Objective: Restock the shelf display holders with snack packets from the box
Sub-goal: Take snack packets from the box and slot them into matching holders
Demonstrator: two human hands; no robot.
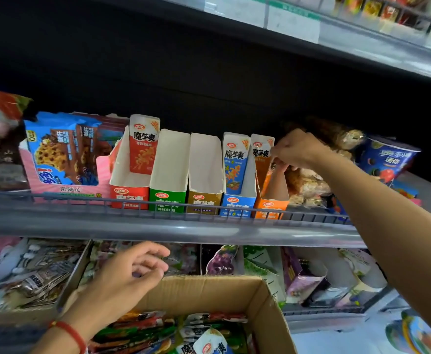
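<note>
Several cardboard display holders stand in a row on the middle shelf: red [129,195], green [168,198], brown [204,200], blue [237,204] and orange [270,208]. My right hand [296,149] reaches up to the orange holder, fingers pinching its upper right edge beside an orange packet [261,152]. My left hand [130,274] hovers with loosely curled fingers over the back rim of the cardboard box [268,300], holding nothing. Mixed snack packets [158,330] lie in the box. The green and brown holders look empty.
A pink cookie display box [66,159] stands left of the holders, bagged snacks [311,180] and a blue cup [387,159] to their right. A grey rail [158,228] fronts the shelf. The shelf below holds more packets and a metal divider [74,272].
</note>
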